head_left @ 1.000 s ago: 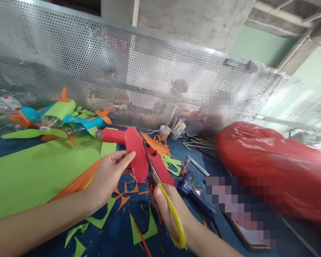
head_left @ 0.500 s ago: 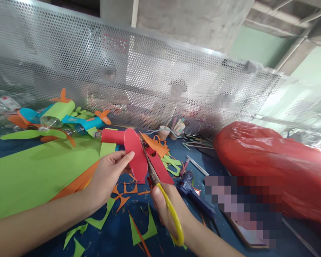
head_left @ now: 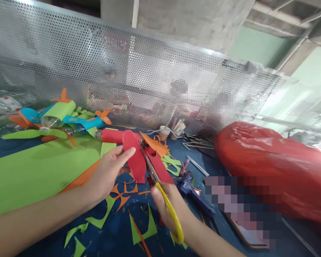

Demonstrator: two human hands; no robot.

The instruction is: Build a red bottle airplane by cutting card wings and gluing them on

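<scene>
Between the thumb and fingers of my left hand (head_left: 109,171) is a long rounded red paper cutout (head_left: 135,162), tilted upright above the table. My right hand (head_left: 167,201) is wrapped round the yellow-handled scissors (head_left: 152,171). Their blades point up and away, close along the cutout's right edge; whether they touch it I cannot tell. A red paper strip (head_left: 162,164) lies just right of the blades. Behind the cutout, a bottle wrapped in red paper (head_left: 112,136) lies on its side, partly hidden.
Bottles with coloured paper fins (head_left: 57,110) lie at the left, behind green sheets (head_left: 42,160). Green scraps (head_left: 144,228) litter the blue table (head_left: 107,239). At the right are a blue glue gun (head_left: 194,194), a phone (head_left: 246,228) and a red plastic bag (head_left: 267,167). Cups of pens (head_left: 176,130) stand behind.
My left hand and the red cutout have shifted slightly, with the thumb now further over the cutout's face. The scissors have hardly moved.
</scene>
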